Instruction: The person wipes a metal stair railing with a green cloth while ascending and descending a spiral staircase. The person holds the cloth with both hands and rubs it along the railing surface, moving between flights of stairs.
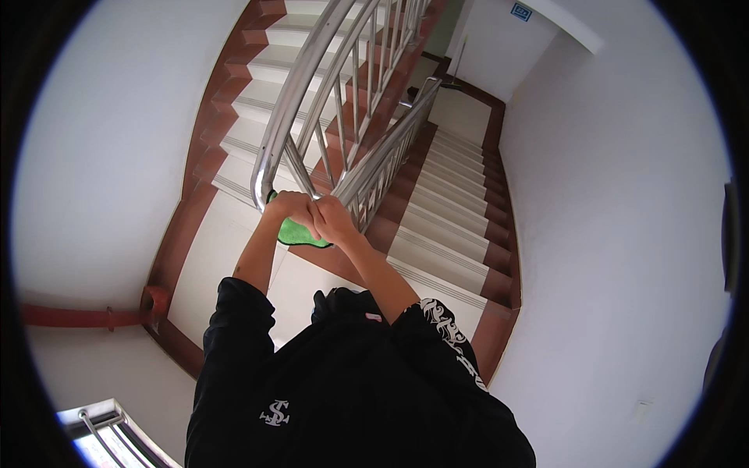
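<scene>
A green cloth (pixel 303 235) with a dark edge hangs below my hands at the bend of the stainless steel handrail (pixel 290 105). My left hand (pixel 293 207) is closed over the cloth at the rail's turn. Right beside it, touching it, my right hand (pixel 335 221) is closed too, with the cloth's lower part showing beneath both. Most of the fingertips, and the piece of rail under the hands, are hidden. Both forearms reach forward from black sleeves.
Stairs (pixel 269 82) with white treads and red-brown borders rise at the left. Another flight (pixel 445 207) runs down at the right. Metal balusters (pixel 341 117) stand between them. A red pipe (pixel 86 316) crosses the left wall, above a window (pixel 117 429). A blue sign (pixel 521 12) hangs far off.
</scene>
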A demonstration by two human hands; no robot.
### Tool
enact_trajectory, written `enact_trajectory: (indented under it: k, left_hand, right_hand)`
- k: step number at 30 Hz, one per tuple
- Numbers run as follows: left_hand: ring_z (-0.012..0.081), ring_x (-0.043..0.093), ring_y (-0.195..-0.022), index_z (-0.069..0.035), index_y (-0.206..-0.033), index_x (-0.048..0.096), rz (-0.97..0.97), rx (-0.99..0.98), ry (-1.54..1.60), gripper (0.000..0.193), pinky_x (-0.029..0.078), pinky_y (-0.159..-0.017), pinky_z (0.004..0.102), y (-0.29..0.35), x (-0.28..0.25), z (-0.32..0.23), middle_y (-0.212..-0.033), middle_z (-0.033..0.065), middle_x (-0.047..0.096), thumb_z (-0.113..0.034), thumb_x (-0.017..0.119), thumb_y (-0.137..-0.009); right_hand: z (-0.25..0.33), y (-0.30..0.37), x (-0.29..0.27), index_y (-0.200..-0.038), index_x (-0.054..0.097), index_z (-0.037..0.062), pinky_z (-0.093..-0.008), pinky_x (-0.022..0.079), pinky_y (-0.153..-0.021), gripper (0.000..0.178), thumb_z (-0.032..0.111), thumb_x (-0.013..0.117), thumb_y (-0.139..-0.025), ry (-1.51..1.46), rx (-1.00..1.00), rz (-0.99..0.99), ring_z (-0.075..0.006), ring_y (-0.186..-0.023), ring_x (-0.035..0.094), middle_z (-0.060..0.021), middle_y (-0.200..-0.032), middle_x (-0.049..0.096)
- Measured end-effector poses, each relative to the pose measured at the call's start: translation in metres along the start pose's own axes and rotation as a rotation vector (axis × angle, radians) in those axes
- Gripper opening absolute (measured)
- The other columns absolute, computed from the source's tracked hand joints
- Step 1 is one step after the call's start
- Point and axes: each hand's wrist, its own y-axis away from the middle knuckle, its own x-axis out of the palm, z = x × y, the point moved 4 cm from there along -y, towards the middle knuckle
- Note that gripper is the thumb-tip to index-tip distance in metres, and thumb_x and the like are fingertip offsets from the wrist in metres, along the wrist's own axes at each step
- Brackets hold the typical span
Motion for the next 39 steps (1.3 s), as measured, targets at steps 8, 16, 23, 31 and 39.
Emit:
enact_trajectory:
  k: [8,16,23,31,39]
  left_hand:
    - [0.032,0.073,-0.098,-0.008,-0.093,0.077,-0.378,-0.153,-0.056,0.041,0.058,-0.084,0.0432,0.012,0.022,-0.015,-0.098,0.0151,0.076,-0.043,0.064,-0.075]
    - [0.0264,0.073,-0.09,-0.012,-0.087,0.074,-0.533,-0.356,-0.011,0.018,0.051,-0.088,0.0375,0.022,0.024,-0.059,-0.091,0.01,0.075,-0.025,0.068,-0.076]
    - [0.0254,0.069,-0.109,-0.013,-0.103,0.076,-0.449,-0.455,0.189,0.024,0.051,-0.09,0.0382,0.0,0.018,-0.078,-0.113,0.0099,0.071,-0.028,0.064,-0.089]
    - [0.0299,0.066,-0.108,-0.004,-0.099,0.074,-0.452,-0.444,0.323,0.023,0.05,-0.088,0.043,-0.075,0.01,-0.087,-0.113,0.016,0.066,-0.022,0.068,-0.085]
    - [0.0247,0.065,-0.115,-0.015,-0.113,0.075,-0.381,-0.501,0.429,0.034,0.05,-0.09,0.0374,-0.121,-0.01,-0.095,-0.119,0.0084,0.067,-0.031,0.074,-0.083]
  right_hand:
    - [0.001,-0.006,-0.01,-0.066,0.059,-0.0051,-0.057,0.044,-0.074,0.045,0.021,0.046,-0.1,-0.208,0.029,0.076,-0.0494,-0.076,0.058,-0.0308,-0.073,0.06]
    - [-0.012,0.0,-0.023,-0.074,0.058,-0.0049,-0.0499,0.045,-0.071,0.035,0.014,0.046,-0.101,-0.35,-0.004,-0.091,-0.0458,-0.079,0.06,-0.0263,-0.079,0.062]
    - [-0.073,0.0,-0.017,-0.088,0.07,-0.0047,-0.0461,0.052,-0.078,0.037,0.022,0.046,-0.1,-0.309,0.141,0.111,-0.0439,-0.088,0.066,-0.0265,-0.091,0.07]
    - [-0.124,-0.027,-0.038,-0.096,0.071,-0.0043,-0.0378,0.052,-0.081,0.034,0.02,0.049,-0.101,-0.389,0.099,0.063,-0.0304,-0.089,0.071,-0.0187,-0.095,0.073]
    - [-0.182,-0.045,-0.042,-0.095,0.071,-0.0018,-0.0424,0.053,-0.081,0.033,0.023,0.05,-0.098,-0.377,0.055,0.132,-0.0376,-0.089,0.069,-0.02,-0.093,0.071]
